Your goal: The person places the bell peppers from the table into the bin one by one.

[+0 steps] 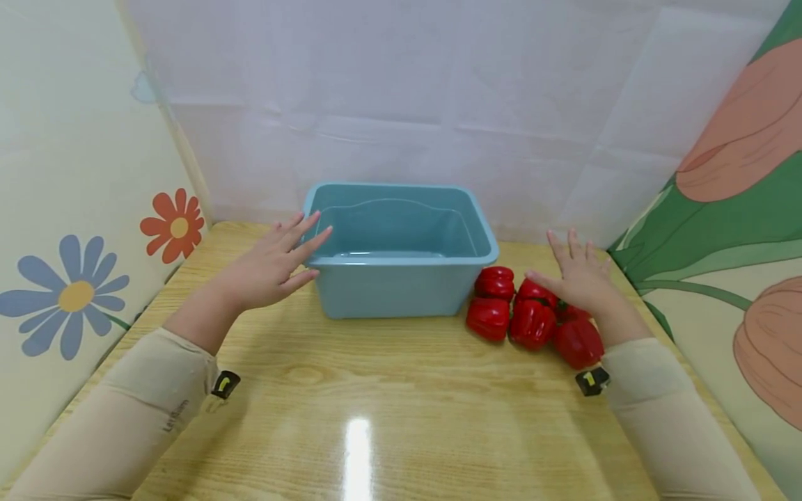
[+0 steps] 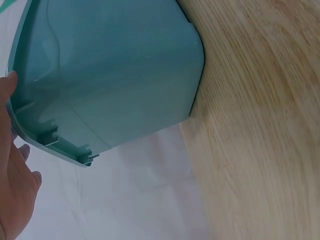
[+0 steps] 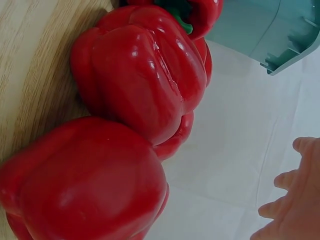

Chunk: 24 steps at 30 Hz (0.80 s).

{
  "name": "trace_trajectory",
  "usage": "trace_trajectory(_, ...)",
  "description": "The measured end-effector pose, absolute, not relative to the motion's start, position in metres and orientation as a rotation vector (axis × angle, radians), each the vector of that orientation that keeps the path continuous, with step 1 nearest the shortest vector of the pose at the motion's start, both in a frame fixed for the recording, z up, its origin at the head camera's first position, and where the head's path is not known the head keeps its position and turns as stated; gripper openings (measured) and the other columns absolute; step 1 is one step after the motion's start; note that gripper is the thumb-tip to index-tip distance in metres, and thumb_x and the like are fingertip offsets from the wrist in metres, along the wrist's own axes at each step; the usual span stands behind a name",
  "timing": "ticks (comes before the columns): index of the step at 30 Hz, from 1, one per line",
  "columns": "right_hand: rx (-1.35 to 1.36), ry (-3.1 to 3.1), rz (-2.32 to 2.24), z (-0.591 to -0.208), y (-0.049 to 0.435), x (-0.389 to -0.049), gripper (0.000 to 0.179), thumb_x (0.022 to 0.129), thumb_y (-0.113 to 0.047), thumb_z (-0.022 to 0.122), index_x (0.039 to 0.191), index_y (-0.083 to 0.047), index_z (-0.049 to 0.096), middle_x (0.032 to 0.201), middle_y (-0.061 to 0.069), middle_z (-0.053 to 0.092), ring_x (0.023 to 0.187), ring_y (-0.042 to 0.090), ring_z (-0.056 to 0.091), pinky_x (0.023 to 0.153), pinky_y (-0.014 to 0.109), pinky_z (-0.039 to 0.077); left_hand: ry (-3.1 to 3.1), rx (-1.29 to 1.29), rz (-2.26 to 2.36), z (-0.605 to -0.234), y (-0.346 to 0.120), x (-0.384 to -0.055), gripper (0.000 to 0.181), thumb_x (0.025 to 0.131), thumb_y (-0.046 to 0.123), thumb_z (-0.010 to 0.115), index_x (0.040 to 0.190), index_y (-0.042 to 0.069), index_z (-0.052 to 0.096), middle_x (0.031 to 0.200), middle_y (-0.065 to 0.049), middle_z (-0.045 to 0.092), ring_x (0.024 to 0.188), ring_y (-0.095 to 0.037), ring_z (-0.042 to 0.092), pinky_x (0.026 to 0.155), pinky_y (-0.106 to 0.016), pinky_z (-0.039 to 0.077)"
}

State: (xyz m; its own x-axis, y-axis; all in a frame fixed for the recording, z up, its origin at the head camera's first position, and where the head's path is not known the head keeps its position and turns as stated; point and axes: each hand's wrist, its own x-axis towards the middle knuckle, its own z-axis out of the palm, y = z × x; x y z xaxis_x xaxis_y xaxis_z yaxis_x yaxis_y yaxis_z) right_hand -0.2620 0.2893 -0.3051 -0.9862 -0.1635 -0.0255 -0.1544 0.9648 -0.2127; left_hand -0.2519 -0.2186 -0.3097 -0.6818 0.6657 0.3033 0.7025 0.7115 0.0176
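A blue-green plastic bin (image 1: 395, 289) stands on the table near the back wall, its open top facing up. My left hand (image 1: 269, 268) is at the bin's left rim, fingers spread and straight; in the left wrist view the fingertips (image 2: 9, 85) are right by the rim. Several red bell peppers (image 1: 532, 324) lie bunched to the right of the bin. Over the back of that bunch my right hand (image 1: 579, 282) hovers with its fingers spread, holding nothing. The right wrist view shows one large pepper (image 3: 145, 75) close up, with the right hand's fingers apart from it.
The wooden table (image 1: 376, 376) runs up to a white cloth backdrop (image 1: 401, 90). Flower-printed panels flank it, one at left (image 1: 69, 174) and one at right (image 1: 720, 243). Each sleeve carries a small black wrist camera, such as the right one (image 1: 592, 381).
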Motion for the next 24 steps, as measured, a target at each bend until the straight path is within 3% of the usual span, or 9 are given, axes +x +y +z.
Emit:
trace_trajectory(9,-0.233,3.055,-0.322,-0.306,0.289,-0.261,0.095,0.081,-0.073,0.032,0.145,-0.022,-0.017,0.146,0.019,-0.025,0.127,0.053,-0.021,0.090,0.072,-0.014,-2.557,-1.152,-0.186,-0.314,-0.212,-0.254,0.065,0.092,0.027,0.051,0.147,0.020,0.018,0.154,-0.005,0.004,0.140,-0.028,0.003,0.109,-0.052,0.011)
trace_trajectory(18,-0.239,3.046,-0.339,-0.309,0.289,-0.262,0.094,0.082,-0.072,0.032,0.144,-0.023,-0.017,0.146,0.021,-0.024,0.127,0.053,-0.022,0.090,0.071,-0.016,-2.441,-1.156,-0.240,-0.326,-0.207,-0.256,0.055,0.091,0.022,0.053,0.142,0.015,0.034,0.142,-0.009,0.040,0.136,-0.027,0.024,0.110,-0.048,0.015)
trace_trajectory(24,-0.240,3.048,-0.357,-0.314,0.293,-0.264,0.092,0.083,-0.071,0.031,0.145,-0.022,-0.016,0.147,0.024,-0.020,0.127,0.052,-0.021,0.090,0.072,-0.015,-2.166,-1.103,-0.288,-0.340,-0.198,-0.264,0.046,0.088,0.027,0.056,0.132,0.012,0.051,0.125,-0.009,0.057,0.122,-0.029,0.045,0.103,-0.051,0.029)
